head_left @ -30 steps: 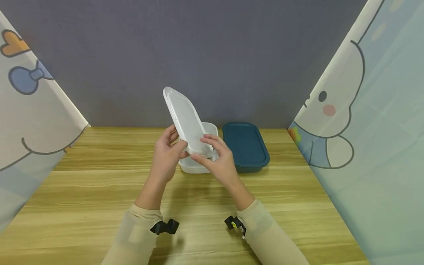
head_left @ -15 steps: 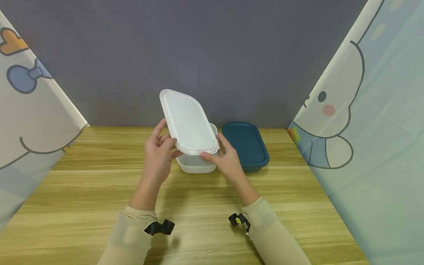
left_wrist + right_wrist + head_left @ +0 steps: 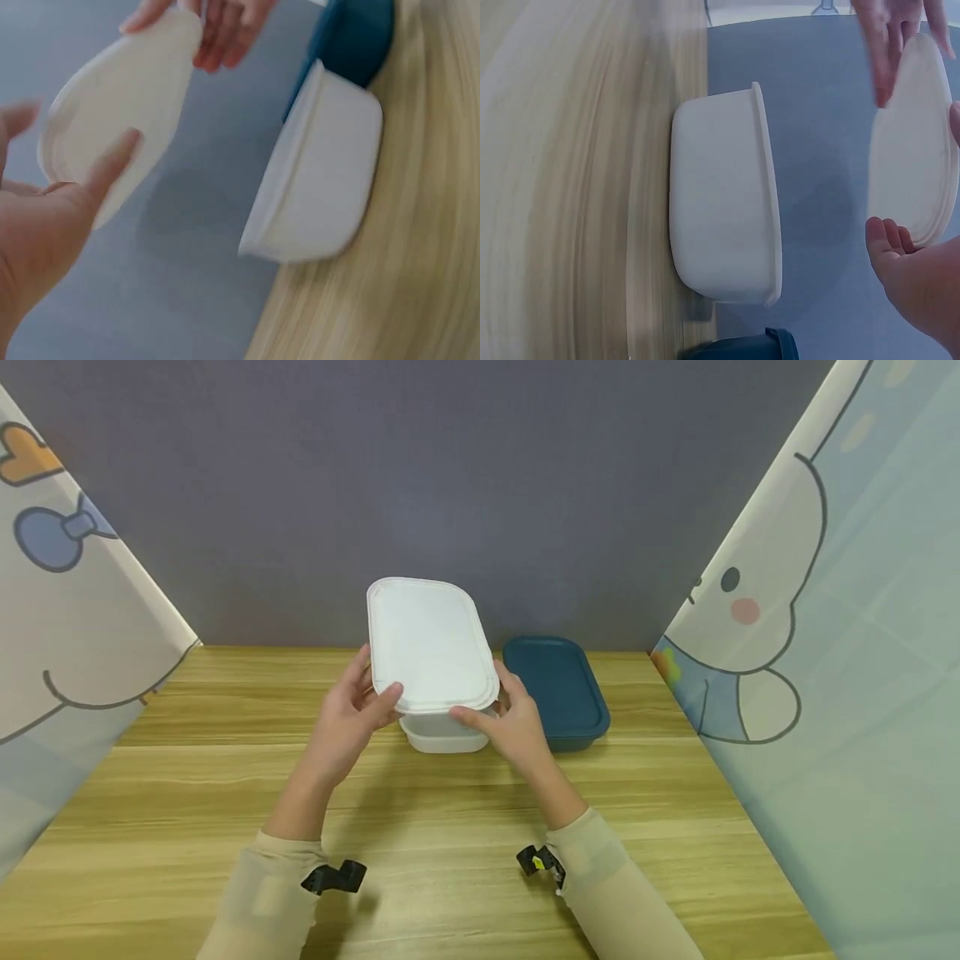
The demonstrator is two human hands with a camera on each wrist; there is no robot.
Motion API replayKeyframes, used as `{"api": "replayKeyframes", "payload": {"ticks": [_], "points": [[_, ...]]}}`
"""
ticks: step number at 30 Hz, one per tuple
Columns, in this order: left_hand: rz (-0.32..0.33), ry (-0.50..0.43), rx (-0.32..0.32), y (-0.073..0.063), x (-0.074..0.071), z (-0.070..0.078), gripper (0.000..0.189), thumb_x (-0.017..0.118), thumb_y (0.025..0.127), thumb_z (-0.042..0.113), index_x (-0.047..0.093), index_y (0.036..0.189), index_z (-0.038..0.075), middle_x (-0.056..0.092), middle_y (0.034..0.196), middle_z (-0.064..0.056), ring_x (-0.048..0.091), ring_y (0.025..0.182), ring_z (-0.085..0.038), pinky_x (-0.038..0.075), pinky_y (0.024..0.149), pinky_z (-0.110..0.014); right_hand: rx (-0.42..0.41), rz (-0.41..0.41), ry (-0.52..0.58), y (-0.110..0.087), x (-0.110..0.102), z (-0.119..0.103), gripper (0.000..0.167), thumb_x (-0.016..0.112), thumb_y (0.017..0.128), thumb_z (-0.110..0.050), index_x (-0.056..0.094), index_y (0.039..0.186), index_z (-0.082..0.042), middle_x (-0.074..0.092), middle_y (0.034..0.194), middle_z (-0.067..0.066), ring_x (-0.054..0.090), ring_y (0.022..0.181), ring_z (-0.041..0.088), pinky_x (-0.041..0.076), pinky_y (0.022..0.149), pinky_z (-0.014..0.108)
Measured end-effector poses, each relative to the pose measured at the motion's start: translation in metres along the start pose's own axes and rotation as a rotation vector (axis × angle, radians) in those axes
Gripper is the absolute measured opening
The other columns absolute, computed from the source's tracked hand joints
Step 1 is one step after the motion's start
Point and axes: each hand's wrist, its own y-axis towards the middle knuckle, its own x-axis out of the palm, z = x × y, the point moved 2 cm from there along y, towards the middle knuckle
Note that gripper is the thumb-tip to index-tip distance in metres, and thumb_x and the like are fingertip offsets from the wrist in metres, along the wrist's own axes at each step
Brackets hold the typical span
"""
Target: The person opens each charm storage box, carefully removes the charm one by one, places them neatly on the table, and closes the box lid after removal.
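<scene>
Both hands hold a white lid (image 3: pixel 431 647) up in the air, tilted so that one broad face shows in the head view. My left hand (image 3: pixel 348 714) has its thumb over the lid's near left corner and its fingers behind the left edge. At the near right corner my right hand (image 3: pixel 513 727) pinches the lid, thumb in front and fingers behind. Behind and below the lid, a white food container (image 3: pixel 444 743) stands on the table, partly hidden in the head view. Its plain side and flared rim show in the right wrist view, where the container (image 3: pixel 724 195) is apart from the lid.
A dark blue food container with its lid on (image 3: pixel 557 689) stands just right of the white one. The wooden table (image 3: pixel 450 860) ends at a grey back panel (image 3: pixel 480 502). Cartoon-printed panels (image 3: pixel 757 610) flank it on both sides.
The lid has turned from nearly edge-on to broadly facing the head camera, and its top has come down a little. My left hand has shifted left and changed its hold; the right moved slightly right.
</scene>
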Motion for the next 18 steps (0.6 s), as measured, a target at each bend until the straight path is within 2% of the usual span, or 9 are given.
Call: {"api": "replayKeyframes", "payload": {"ticks": [4,6,12,15,18], "points": [[-0.042,0.231,-0.003,0.001,-0.009,-0.008,0.104,0.084,0.095,0.025,0.015,0.172,0.036,0.046,0.165,-0.002,0.050,0.149,-0.027,0.059,0.098,-0.022,-0.002,0.026,-0.074,-0.001,0.002,0.000,0.094,0.093,0.084,-0.032,0.042,0.163,-0.027,0.052,0.139,0.002,0.055,0.137,0.020,0.048,0.121,0.042],[-0.047,0.277,-0.026,0.001,-0.014,-0.012,0.108,0.088,0.091,0.028,0.015,0.171,0.038,0.047,0.162,-0.003,0.050,0.147,-0.028,0.060,0.098,-0.024,0.001,0.029,-0.096,-0.001,0.005,0.000,0.094,0.094,0.084,-0.032,0.044,0.163,-0.028,0.053,0.140,0.002,0.054,0.137,0.021,0.049,0.121,0.043],[-0.031,0.400,-0.082,-0.006,-0.037,-0.020,0.110,0.090,0.088,0.039,0.019,0.171,0.035,0.053,0.151,-0.009,0.055,0.137,-0.030,0.062,0.095,-0.025,0.032,-0.008,-0.117,-0.003,0.019,0.001,0.096,0.093,0.085,-0.032,0.041,0.165,-0.020,0.050,0.150,0.005,0.059,0.139,0.027,0.056,0.111,0.045],[-0.032,0.445,-0.093,-0.010,-0.050,-0.024,0.106,0.089,0.088,0.041,0.023,0.171,0.033,0.054,0.151,-0.010,0.061,0.133,-0.032,0.062,0.092,-0.026,0.032,-0.033,-0.128,-0.002,0.029,0.003,0.096,0.092,0.086,-0.032,0.040,0.165,-0.016,0.051,0.149,0.008,0.063,0.133,0.028,0.059,0.108,0.047],[-0.033,0.507,-0.110,-0.015,-0.064,-0.026,0.104,0.086,0.090,0.044,0.023,0.171,0.029,0.054,0.152,-0.012,0.063,0.130,-0.034,0.061,0.090,-0.023,0.022,-0.062,-0.100,-0.001,0.040,0.003,0.091,0.091,0.087,-0.029,0.043,0.163,-0.016,0.053,0.143,0.010,0.063,0.129,0.029,0.056,0.111,0.051]]}}
